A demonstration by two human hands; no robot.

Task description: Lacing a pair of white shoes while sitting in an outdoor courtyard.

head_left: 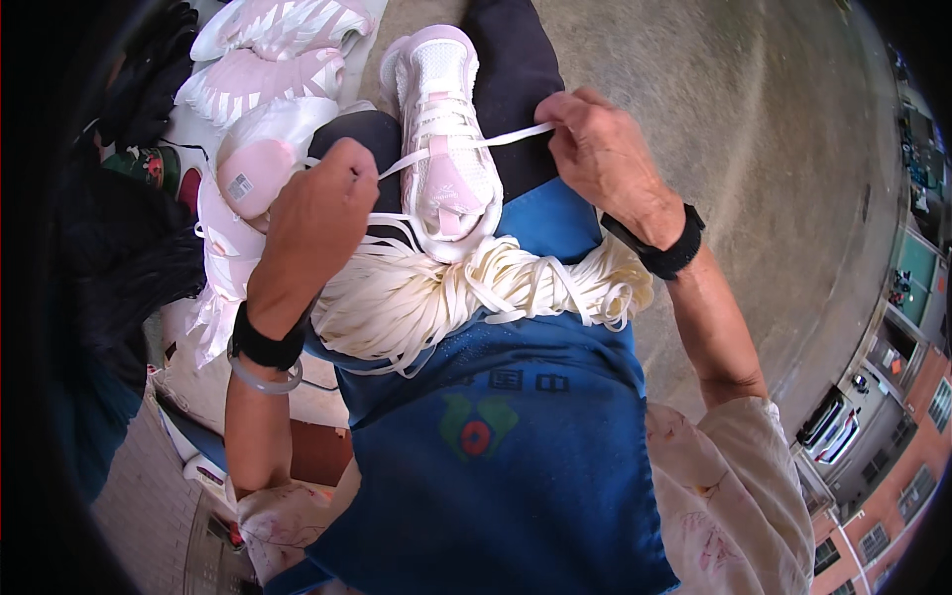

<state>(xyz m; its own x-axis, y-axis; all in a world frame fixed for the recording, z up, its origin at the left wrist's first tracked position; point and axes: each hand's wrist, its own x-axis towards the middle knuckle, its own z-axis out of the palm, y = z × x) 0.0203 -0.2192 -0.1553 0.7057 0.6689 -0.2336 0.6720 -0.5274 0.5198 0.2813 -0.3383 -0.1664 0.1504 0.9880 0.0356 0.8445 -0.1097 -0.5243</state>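
Observation:
A white and pink sneaker (446,178) lies on my lap, toe pointing away from me. White lace crosses its front in several rows. My right hand (595,139) pinches one end of the shoelace (516,136), drawn out to the right of the shoe. On the left, my left hand (322,213) is closed on the lace's other side, which runs over the tongue; its fingertips are mostly hidden behind the hand. Between the shoe and my body, a thick bundle of cream laces (476,288) rests across my blue apron (496,446).
Several more white and pink sneakers (268,89) are piled at the upper left, some under clear wrapping. Dark cloth (129,268) lies along the left side. Concrete floor (744,149) stretches to the right, with parked vehicles (833,426) and a brick building beyond it.

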